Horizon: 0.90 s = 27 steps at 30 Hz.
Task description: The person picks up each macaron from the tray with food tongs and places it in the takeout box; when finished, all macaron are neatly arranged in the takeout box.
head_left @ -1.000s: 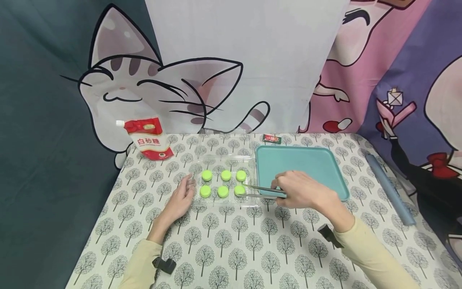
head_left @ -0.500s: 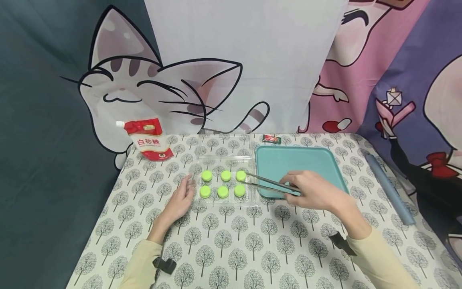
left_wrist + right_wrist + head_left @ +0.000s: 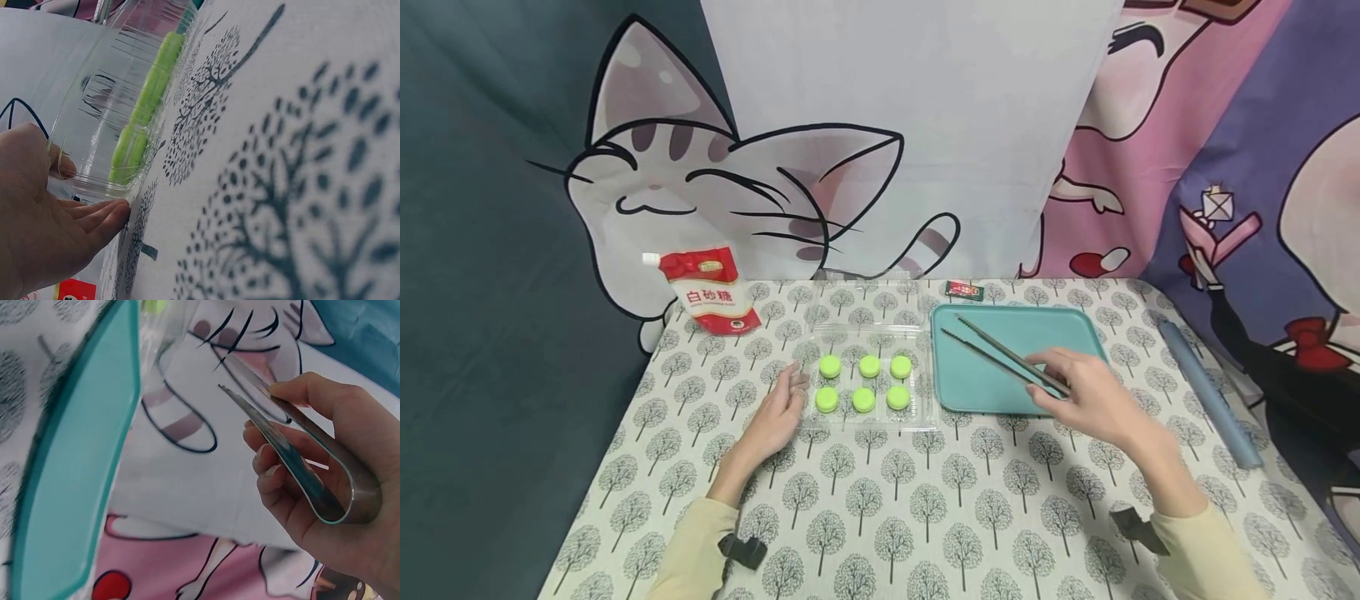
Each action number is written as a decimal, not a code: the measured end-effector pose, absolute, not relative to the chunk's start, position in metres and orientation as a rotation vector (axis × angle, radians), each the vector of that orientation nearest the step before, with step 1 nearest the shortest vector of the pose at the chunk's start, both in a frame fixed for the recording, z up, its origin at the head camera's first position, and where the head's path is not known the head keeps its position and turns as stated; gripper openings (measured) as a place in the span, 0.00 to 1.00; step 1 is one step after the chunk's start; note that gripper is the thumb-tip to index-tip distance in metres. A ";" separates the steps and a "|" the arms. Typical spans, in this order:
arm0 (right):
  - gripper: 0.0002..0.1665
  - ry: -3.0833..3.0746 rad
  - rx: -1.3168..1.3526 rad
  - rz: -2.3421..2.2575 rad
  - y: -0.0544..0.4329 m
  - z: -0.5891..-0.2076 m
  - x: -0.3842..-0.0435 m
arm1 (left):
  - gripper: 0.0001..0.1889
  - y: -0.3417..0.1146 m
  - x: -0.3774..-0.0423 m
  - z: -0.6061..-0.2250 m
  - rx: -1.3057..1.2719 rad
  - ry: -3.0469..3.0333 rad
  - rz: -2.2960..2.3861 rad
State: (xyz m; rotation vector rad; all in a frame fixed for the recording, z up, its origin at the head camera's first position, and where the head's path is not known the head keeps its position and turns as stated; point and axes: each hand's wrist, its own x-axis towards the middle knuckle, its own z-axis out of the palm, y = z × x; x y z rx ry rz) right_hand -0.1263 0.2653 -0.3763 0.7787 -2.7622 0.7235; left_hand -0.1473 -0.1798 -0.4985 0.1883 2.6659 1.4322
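Note:
Several green macarons (image 3: 869,366) sit in two rows in a clear plastic clamshell box (image 3: 922,417), its lid (image 3: 867,302) folded back behind it. My left hand (image 3: 777,414) rests at the box's left end. In the left wrist view, the extended fingers (image 3: 103,220) lie along the tablecloth by the box's bottom edge, and another fingertip shows at the clear wall. My right hand (image 3: 1086,392) holds metal tongs (image 3: 1000,346) near their bent end, over the teal tray (image 3: 951,392). The tongs' toothed tips (image 3: 220,386) are spread, with nothing between them.
A red and white sugar pouch (image 3: 715,292) with a white cap lies at the back left. Behind the tray is a small green and red packet (image 3: 964,290). A grey-blue roll (image 3: 1210,393) lies along the right side. Cartoon cloth hangs behind the table.
My right hand has moved right with the tongs, from the right-hand macarons to over the tray, and the tongs now point away. The left hand and the macarons have stayed in place.

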 end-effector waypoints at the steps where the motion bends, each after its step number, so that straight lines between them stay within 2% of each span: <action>1: 0.20 -2.748 0.761 0.721 0.269 -0.378 -0.126 | 0.30 -0.179 -0.147 -0.498 0.188 2.662 1.435; 9: 0.24 -2.735 0.609 0.694 0.303 -0.390 -0.120 | 0.30 -0.179 -0.147 -0.497 0.179 2.656 1.429; 27: 0.25 -2.721 0.118 0.654 0.360 -0.423 -0.125 | 0.30 -0.179 -0.147 -0.498 0.186 2.653 1.435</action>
